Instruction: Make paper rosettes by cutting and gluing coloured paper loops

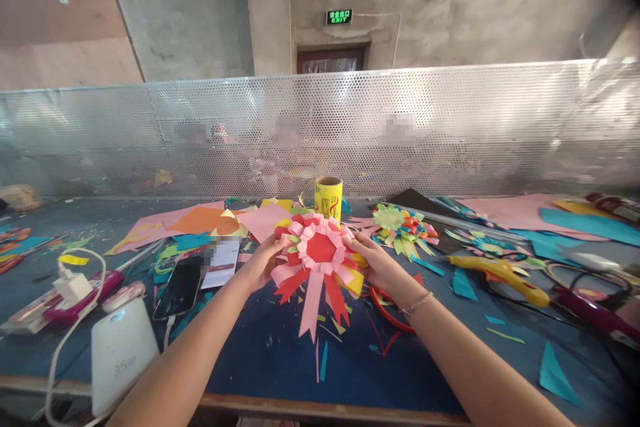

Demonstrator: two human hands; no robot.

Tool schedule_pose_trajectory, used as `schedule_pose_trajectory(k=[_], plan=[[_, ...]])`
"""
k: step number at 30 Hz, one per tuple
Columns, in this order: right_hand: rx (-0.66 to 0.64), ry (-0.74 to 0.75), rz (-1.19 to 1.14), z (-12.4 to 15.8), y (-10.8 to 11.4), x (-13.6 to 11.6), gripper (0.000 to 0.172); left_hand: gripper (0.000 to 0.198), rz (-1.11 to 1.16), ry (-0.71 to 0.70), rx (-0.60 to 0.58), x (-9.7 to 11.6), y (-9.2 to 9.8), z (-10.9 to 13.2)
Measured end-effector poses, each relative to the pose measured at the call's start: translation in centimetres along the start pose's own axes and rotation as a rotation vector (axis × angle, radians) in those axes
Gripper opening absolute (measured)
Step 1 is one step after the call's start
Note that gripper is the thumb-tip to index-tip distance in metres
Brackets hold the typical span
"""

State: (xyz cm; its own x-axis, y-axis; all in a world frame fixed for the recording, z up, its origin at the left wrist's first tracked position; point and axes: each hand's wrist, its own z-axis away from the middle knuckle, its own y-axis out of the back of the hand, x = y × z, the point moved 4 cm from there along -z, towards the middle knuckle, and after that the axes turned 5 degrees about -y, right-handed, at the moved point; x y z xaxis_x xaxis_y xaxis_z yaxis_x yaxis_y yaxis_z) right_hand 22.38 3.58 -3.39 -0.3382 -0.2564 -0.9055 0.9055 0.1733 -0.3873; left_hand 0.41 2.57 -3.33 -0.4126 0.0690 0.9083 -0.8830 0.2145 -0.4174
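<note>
Both of my hands hold up a paper rosette [318, 255] with a red centre, pink and red petals, yellow bits and ribbon tails hanging down. My left hand [261, 263] grips its left edge with fingers closed on the paper. My right hand [376, 261] grips its right edge the same way. The rosette hovers just above the blue table [280, 360], in front of a yellow tape roll [329, 198] that stands upright.
A second multicoloured paper flower [403, 227] lies right of the roll. A yellow glue gun [500, 271], red scissors [387, 313], a phone [179, 289], a white power bank [120, 350] with cable, and coloured paper sheets and scraps lie around. A perforated metal screen [450, 127] bounds the far edge.
</note>
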Motion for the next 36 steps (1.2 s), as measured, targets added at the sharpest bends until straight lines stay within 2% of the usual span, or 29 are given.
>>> schedule_pose_trajectory(k=[4,8,14,23,28,36], plan=[[0.022,-0.05,-0.108,-0.14,0.28,0.0,0.024,0.028,0.118,0.06,-0.024,-0.4,0.36,-0.28],[0.045,-0.061,-0.084,-0.18,0.48,0.0,0.023,0.019,0.062,-0.042,0.064,-0.11,0.76,-0.51],[0.1,0.013,0.029,-0.26,0.64,-0.08,0.031,0.024,-0.006,-0.033,0.071,-0.07,0.52,-0.45],[0.219,0.198,0.257,0.16,0.52,-0.51,0.032,0.025,0.059,0.076,0.067,-0.14,0.04,-0.32],[0.26,0.315,0.366,-0.08,0.72,-0.79,0.035,0.026,0.088,0.067,0.063,-0.47,0.04,-0.4],[0.251,0.298,0.326,-0.25,0.93,-0.77,0.033,0.03,0.055,0.011,0.059,-0.29,0.11,-0.42]])
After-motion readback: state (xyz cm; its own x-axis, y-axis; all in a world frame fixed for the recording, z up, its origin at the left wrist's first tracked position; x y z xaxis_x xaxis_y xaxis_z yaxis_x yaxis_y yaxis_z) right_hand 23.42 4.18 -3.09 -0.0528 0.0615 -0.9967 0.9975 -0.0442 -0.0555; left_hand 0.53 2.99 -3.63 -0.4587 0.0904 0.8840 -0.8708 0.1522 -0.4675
